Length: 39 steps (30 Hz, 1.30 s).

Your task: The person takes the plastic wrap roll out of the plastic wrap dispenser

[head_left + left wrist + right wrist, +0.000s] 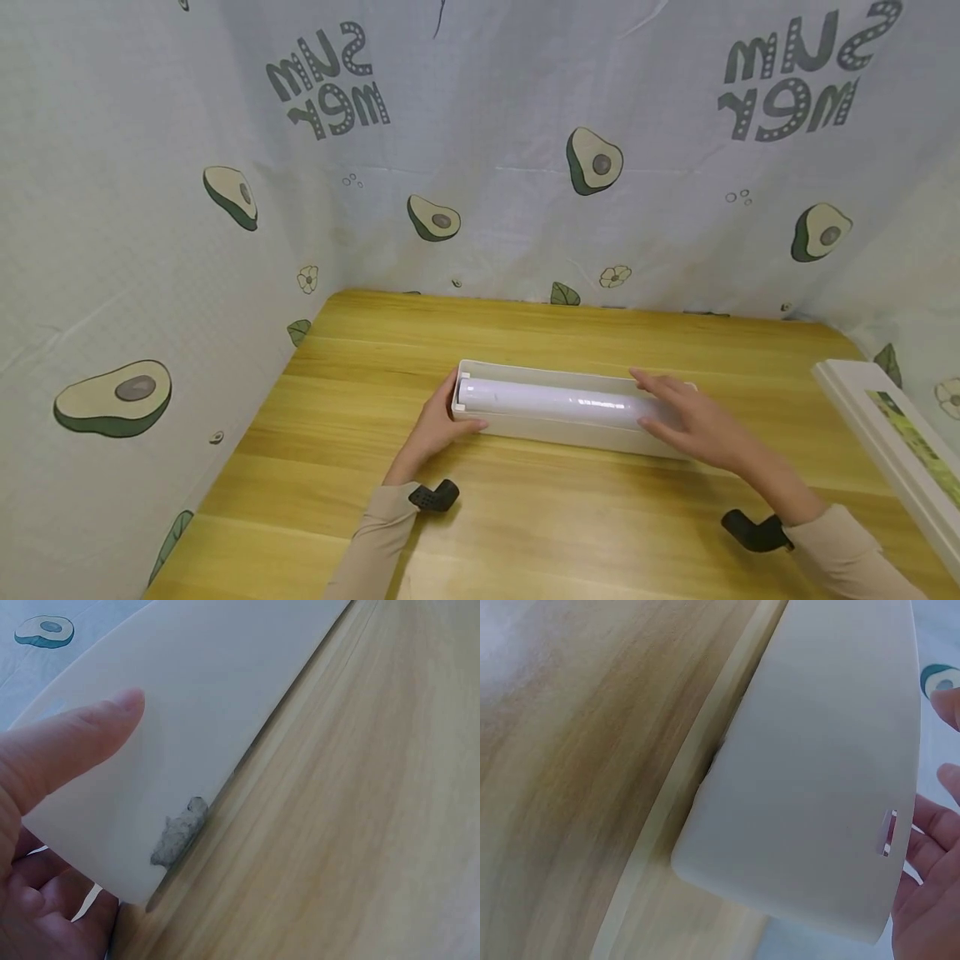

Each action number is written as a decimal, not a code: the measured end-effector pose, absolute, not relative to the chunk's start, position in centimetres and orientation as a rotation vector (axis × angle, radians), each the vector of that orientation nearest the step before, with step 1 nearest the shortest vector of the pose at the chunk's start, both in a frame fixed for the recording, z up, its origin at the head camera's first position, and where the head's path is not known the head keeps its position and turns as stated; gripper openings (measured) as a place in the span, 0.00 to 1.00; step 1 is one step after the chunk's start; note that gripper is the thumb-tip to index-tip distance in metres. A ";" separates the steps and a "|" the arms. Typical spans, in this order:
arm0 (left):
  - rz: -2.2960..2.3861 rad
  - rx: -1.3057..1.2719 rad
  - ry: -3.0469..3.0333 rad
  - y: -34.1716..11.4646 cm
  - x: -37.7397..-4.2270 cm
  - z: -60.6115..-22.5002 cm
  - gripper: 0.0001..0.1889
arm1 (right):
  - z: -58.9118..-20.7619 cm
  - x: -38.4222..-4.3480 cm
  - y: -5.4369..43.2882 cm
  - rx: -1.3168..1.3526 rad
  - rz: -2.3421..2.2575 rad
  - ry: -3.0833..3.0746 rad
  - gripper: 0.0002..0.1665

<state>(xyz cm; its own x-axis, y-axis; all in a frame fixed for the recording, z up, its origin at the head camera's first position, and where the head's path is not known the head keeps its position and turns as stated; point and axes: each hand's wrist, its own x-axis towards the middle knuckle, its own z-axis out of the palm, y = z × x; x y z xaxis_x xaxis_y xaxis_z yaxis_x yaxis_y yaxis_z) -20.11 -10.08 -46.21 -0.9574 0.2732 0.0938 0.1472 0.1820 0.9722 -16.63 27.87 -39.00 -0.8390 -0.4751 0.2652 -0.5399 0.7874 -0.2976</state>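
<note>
A long white open-topped box [555, 427] lies on the wooden table in the head view. Inside it, lengthwise, is a shiny pale roll of plastic wrap [540, 400]. My left hand [433, 427] grips the box's left end, its thumb on the front wall and the other fingers round the end; the left wrist view shows the thumb on the wall [187, 697]. Over the box's right end is my right hand [701, 425], fingers spread above the roll, whose right end it hides. In the right wrist view a small slot shows in the wall [802, 772]; contact with the roll is unclear.
A long white lid-like piece [862, 417] with a green and yellow label lies at the table's right edge. A grey ragged patch [180, 834] marks the box's lower wall. An avocado-print curtain [510, 167] stands behind and beside the wooden table [540, 517].
</note>
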 end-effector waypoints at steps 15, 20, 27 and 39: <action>1.860 0.430 2.330 -9.9 -19.3 -44.0 0.51 | -39.4 -18.0 27.3 1.018 0.476 -2.667 0.39; 1.854 0.426 2.328 -9.9 -19.3 -43.6 0.51 | -39.4 -18.6 27.1 1.065 0.490 -2.686 0.37; 1.854 0.405 2.351 -10.0 -20.4 -45.8 0.52 | -39.7 -19.4 27.2 1.093 0.466 -2.747 0.35; 1.870 0.407 2.343 -10.1 -20.3 -46.0 0.53 | -40.1 -20.3 27.1 1.138 0.423 -2.788 0.34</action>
